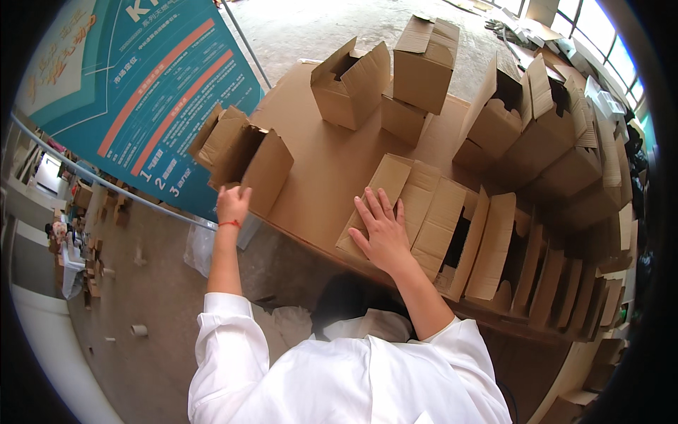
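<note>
At the table's left end, my left hand (233, 205) is closed on the near edge of an open cardboard box (267, 173), whose flaps stand up. My right hand (383, 232), fingers spread, lies flat on the top flaps of another cardboard box (390, 177) near the table's front edge. Right beside that one is a box with its flap folded partway (439, 222), a dark gap showing along its side.
Several open boxes (547, 286) stand packed along the right side of the brown table (304, 152). An open box (353, 85) and two stacked boxes (424, 67) stand at the back. A blue display board (169, 92) leans beyond the left end.
</note>
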### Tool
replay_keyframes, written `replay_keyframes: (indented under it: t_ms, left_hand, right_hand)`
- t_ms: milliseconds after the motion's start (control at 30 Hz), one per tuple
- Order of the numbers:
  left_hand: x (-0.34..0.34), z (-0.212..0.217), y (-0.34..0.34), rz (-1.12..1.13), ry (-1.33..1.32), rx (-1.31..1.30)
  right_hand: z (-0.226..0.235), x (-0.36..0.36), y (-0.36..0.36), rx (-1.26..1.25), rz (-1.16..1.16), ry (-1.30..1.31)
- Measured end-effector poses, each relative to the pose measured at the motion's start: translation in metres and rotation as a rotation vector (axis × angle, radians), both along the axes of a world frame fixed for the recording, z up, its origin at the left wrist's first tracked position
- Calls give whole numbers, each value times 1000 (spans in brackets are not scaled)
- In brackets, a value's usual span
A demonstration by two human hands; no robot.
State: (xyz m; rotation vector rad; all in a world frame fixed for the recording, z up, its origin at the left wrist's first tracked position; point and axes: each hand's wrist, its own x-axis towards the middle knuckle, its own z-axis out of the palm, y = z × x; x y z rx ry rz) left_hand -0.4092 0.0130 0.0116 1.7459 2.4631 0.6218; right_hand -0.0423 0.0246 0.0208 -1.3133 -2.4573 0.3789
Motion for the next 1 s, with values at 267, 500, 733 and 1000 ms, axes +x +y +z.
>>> replay_keyframes:
  t_ms: [267,500,733,1000]
  left_hand:
    - [165,19,-12,-666,-536,-81]
    - [159,-10,1,-798,-259,-171]
    - [143,25,17,-813,-38,-418]
    - [131,29,14,-829,-305,247]
  right_hand:
    - [13,-2,-1,-56,-64,136]
    - [14,-37,16,104,75,135]
    - [7,-32,24,27,15,342]
    - [9,-31,28,-4,26,385]
